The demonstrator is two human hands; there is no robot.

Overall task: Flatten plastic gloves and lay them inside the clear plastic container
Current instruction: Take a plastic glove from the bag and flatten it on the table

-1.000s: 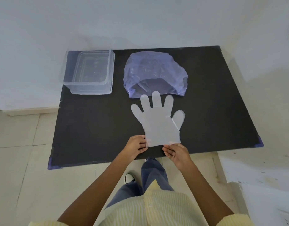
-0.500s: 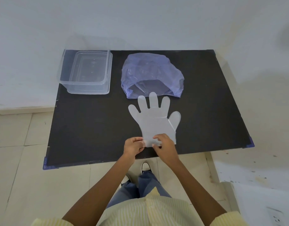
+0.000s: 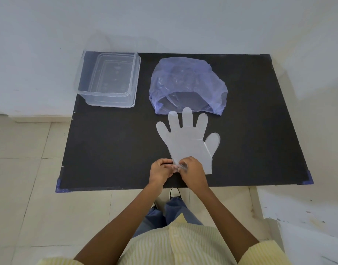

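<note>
A thin translucent plastic glove [image 3: 187,139] lies flat on the black table top [image 3: 110,146], fingers pointing away from me. My left hand [image 3: 160,172] and my right hand [image 3: 193,172] meet at the glove's cuff, near its left corner. Both pinch the cuff plastic, which is crinkled up between the fingertips. The clear plastic container [image 3: 109,81] stands at the far left corner of the table; nothing shows inside it.
A purple plastic bag [image 3: 187,83] lies open just behind the glove's fingertips, with crumpled clear plastic inside. The wall runs behind the table. Tiled floor lies to the left, and a white surface [image 3: 301,207] sits at the right.
My right hand has slid left along the cuff to meet my left hand, and the cuff corner is now bunched between them. The glove stays flat in place.
</note>
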